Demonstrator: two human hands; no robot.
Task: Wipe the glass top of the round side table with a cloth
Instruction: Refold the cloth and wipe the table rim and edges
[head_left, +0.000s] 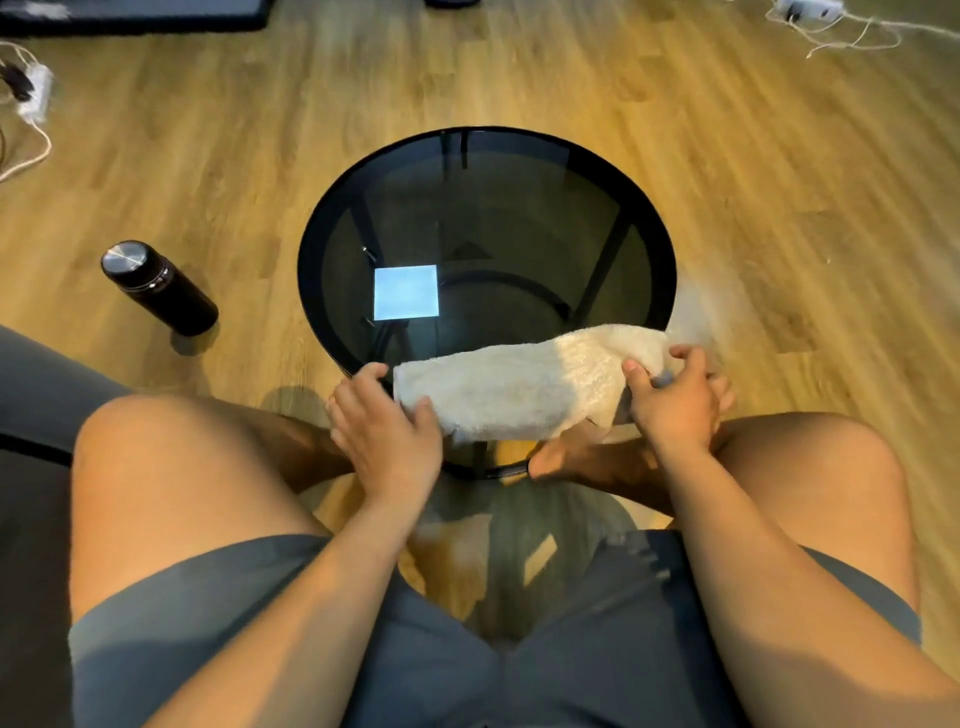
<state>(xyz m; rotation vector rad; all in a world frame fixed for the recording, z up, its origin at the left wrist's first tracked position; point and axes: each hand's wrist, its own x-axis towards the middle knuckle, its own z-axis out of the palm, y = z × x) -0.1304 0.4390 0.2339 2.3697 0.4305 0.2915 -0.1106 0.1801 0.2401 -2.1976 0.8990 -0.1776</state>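
Observation:
The round side table (311, 249) has a dark smoked-glass top in a black rim and stands on the wooden floor just in front of my knees. A folded white cloth (524, 382) lies stretched over the near edge of the glass. My left hand (387, 421) grips the cloth's left end, thumb on top. My right hand (675, 395) grips the right end, fingers curled around it. A bright square reflection shows on the glass left of centre.
A black flask (158, 288) with a steel lid stands on the floor left of the table. Power strips with white cables lie at the far left (31, 93) and far right (810, 10). My bare knees flank the table's near side.

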